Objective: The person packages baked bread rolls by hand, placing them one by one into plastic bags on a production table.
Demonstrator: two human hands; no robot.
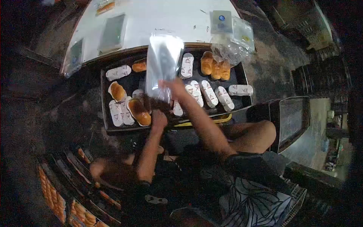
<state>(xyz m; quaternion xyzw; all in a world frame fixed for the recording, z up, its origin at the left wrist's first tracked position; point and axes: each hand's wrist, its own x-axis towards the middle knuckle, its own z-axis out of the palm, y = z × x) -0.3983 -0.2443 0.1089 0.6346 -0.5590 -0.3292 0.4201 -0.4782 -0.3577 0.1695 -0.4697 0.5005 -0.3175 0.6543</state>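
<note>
A clear shiny plastic bag stands out above the middle of a black tray. My right hand is closed on its lower right side. Below the bag's bottom end is my left hand, closed, with its fingertips and whatever they hold too dark to make out. Close to my left hand, a brown bun lies in the tray. Another bun in a white printed wrapper sits further left. Several white printed wrapped pieces lie to the right of my right hand.
Three joined buns are at the tray's back right. Behind the tray, a white table bears stacks of plastic bags and crumpled plastic. Trays of buns stand at lower left. A dark metal tray is at right.
</note>
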